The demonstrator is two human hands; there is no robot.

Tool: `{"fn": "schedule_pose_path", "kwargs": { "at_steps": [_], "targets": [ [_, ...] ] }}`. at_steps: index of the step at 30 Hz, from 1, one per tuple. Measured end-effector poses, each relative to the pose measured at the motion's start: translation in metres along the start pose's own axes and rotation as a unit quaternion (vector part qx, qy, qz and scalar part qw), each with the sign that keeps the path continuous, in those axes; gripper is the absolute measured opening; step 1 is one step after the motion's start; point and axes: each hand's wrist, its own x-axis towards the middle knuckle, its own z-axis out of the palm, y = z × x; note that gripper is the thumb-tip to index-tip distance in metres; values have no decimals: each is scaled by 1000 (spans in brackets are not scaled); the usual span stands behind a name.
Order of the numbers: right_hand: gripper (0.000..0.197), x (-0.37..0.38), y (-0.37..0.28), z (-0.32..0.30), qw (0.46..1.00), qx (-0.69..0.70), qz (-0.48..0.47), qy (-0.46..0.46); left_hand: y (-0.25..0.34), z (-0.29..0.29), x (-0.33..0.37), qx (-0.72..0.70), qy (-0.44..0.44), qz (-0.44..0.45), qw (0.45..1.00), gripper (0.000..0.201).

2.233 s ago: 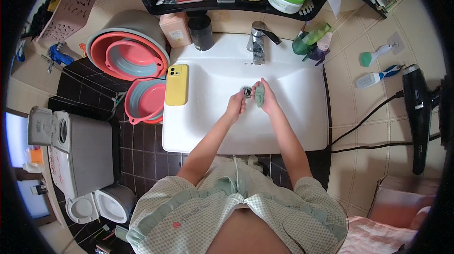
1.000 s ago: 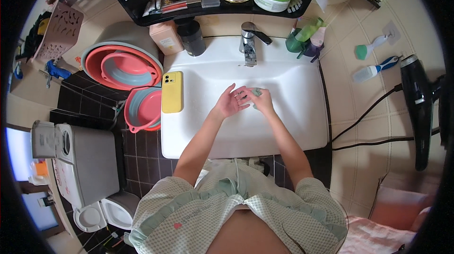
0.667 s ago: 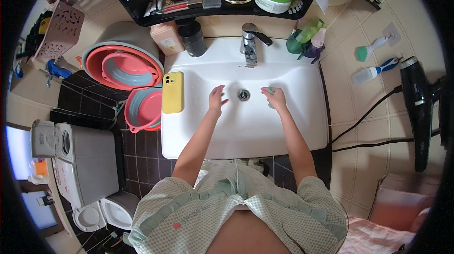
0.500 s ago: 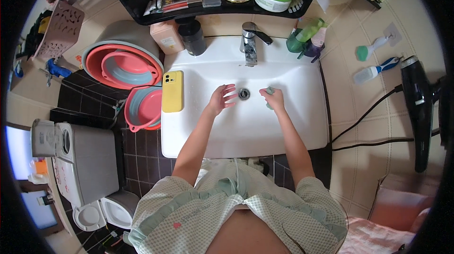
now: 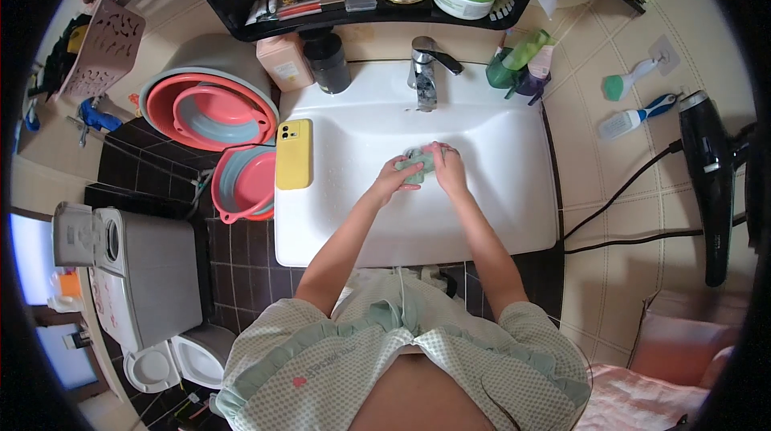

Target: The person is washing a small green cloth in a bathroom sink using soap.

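Note:
Over the white sink basin (image 5: 361, 230) a small, crumpled grey-green cloth (image 5: 415, 166) is held between my two hands. My left hand (image 5: 389, 180) has its fingers round the cloth's left side and underside. From the other side my right hand (image 5: 450, 168) grips the cloth's right end with bent fingers. The drain lies hidden behind the cloth and hands. Beyond them stands a chrome faucet (image 5: 424, 74) with a black lever; no water stream shows.
A yellow phone (image 5: 294, 154) lies on the sink's left rim, near a dark bottle (image 5: 327, 62). Green and purple bottles (image 5: 522, 62) stand at the back right. Above runs a black shelf (image 5: 361, 22). Red-grey basins (image 5: 245, 182) are at left, a black hair dryer (image 5: 712, 182) at right.
My hands have come together over the drain. The cloth, before crumpled in the right hand alone, is now spread wider between both, with the left hand closed on it.

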Motion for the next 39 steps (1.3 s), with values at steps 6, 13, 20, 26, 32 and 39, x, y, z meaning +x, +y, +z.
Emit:
{"fn": "schedule_pose_path", "kwargs": {
  "at_steps": [6, 13, 20, 26, 32, 39],
  "targets": [
    [40, 1, 3, -7, 979, 131, 149, -47, 3, -24, 6, 20, -40, 69, 997, 42],
    [36, 3, -9, -9, 952, 238, 190, -45, 19, -3, -8, 31, -47, 31, 998, 26],
    [34, 0, -11, -10, 965, 236, 102, 51, 10, 14, -6, 36, -42, 149, 987, 26],
    [30, -12, -34, -5, 978, -67, -118, 161, 3, 16, 8, 137, 135, 322, 927, 19],
    [23, -24, -42, 6, 961, -122, -202, 145, -6, 28, 3, 21, 62, 223, 973, 12],
    [28, -11, -50, 17, 993, -92, 13, 69, -6, 35, -1, -140, 98, 88, 981, 21]
  ]
}}
